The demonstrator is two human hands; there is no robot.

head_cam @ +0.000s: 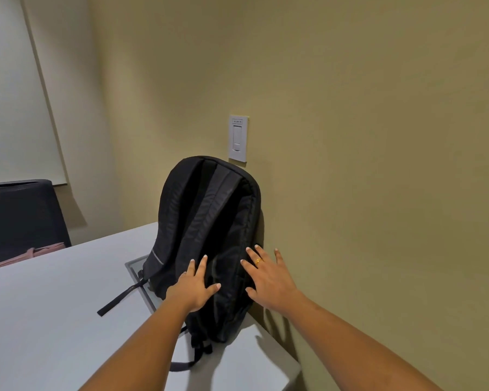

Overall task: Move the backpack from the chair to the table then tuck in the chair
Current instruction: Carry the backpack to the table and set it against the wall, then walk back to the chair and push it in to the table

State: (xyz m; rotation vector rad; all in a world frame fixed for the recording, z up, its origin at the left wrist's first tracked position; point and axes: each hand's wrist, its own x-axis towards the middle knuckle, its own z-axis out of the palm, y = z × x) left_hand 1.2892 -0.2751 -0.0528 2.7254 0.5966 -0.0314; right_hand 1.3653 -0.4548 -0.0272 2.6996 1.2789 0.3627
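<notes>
A black backpack (206, 221) stands upright on the white table (48, 306), its far side leaning against the beige wall, with the shoulder straps facing me. My left hand (194, 286) lies flat on its lower left part with the fingers spread. My right hand (268, 277), with a gold ring, rests with spread fingers on its lower right edge, close to the wall. Neither hand grips anything. A loose strap trails over the table to the left. A dark chair (20, 218) stands at the table's far left side.
A white wall switch (238, 138) sits just above the backpack. A grey panel (141, 280) is set into the tabletop under the bag. Pink fabric (26, 256) lies by the chair. The table's right edge runs along the wall.
</notes>
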